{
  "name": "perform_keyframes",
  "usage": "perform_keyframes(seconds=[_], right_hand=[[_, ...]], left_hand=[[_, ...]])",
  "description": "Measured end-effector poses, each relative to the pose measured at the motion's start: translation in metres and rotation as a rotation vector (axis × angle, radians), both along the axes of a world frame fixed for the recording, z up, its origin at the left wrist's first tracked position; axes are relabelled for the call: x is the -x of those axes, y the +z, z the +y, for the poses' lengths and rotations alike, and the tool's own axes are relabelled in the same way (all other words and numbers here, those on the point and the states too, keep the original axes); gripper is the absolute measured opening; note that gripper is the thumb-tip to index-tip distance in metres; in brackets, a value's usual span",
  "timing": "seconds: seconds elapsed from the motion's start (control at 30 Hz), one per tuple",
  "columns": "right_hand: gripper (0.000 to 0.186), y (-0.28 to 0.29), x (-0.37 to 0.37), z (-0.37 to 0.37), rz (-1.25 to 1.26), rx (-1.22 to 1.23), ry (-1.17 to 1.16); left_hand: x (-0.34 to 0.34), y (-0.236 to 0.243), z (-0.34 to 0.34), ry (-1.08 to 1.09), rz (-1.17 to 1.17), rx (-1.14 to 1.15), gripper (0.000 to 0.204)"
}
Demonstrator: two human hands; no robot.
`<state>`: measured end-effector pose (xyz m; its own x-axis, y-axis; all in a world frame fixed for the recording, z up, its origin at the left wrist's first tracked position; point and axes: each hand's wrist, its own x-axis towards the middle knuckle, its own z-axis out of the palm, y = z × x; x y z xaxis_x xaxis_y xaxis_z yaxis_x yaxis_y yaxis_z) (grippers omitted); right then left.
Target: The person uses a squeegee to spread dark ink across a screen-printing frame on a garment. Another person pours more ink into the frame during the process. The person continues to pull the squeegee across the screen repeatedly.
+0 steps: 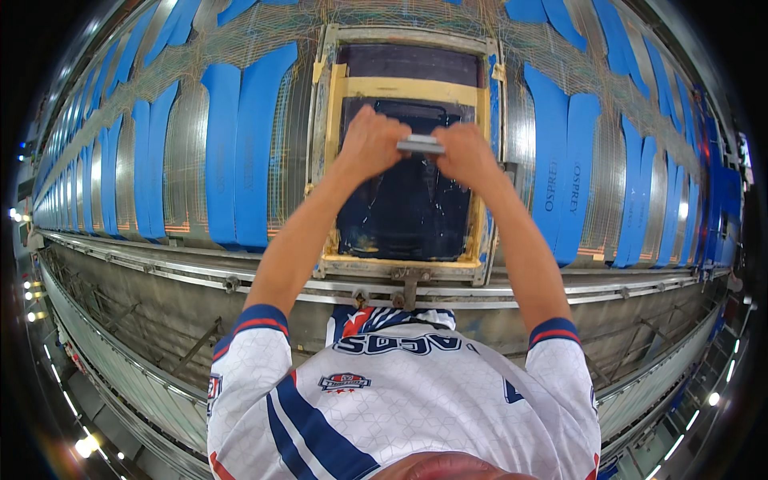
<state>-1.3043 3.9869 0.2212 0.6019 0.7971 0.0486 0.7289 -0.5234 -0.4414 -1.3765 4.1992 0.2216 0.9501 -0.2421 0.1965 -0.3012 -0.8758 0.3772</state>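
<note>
Both of my arms reach forward over a screen-printing frame (494, 104) with worn metal sides and yellow tape inside its edges. My left hand (372, 142) is closed on the left end of a squeegee (421, 144), and my right hand (464, 154) is closed on its right end. Only the grey middle of the squeegee shows between my hands; its blade is hidden. It sits across the upper half of the screen. Dark, glossy ink (408, 216) covers much of the mesh below it.
Blue cut fabric pieces (252, 152) lie in pairs along the long metal table on the left. More blue pieces (562, 160) with dark printed lettering lie on the right. A metal rail (192, 250) runs along the near table edge, between my body and the frame.
</note>
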Motion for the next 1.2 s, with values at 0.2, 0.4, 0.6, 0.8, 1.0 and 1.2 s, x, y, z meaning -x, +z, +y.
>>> perform_keyframes(seconds=[0.2, 0.4, 0.6, 0.8, 1.0, 1.2], right_hand=[[0.018, -0.002, -0.087, 0.033, 0.133, 0.147, -0.07], [0.019, -0.008, -0.052, 0.016, 0.062, 0.009, -0.048], [0.024, 0.0, 0.11, -0.036, 0.085, -0.087, -0.016], [0.018, 0.002, 0.111, -0.045, 0.102, -0.035, 0.024], [0.015, 0.007, -0.027, 0.0, 0.032, 0.027, 0.003], [0.02, -0.001, -0.079, 0.015, 0.226, 0.114, -0.112]], left_hand=[[-0.086, -0.004, 0.029, 0.009, 0.083, 0.016, 0.018], [-0.051, -0.016, 0.014, 0.017, -0.012, 0.03, 0.015], [0.11, -0.001, -0.042, 0.027, -0.035, 0.138, 0.016], [0.12, -0.001, -0.045, 0.032, 0.037, 0.127, 0.014], [-0.025, 0.004, -0.006, 0.025, 0.027, -0.027, 0.015], [-0.081, -0.011, 0.011, 0.015, 0.096, 0.011, 0.019]])
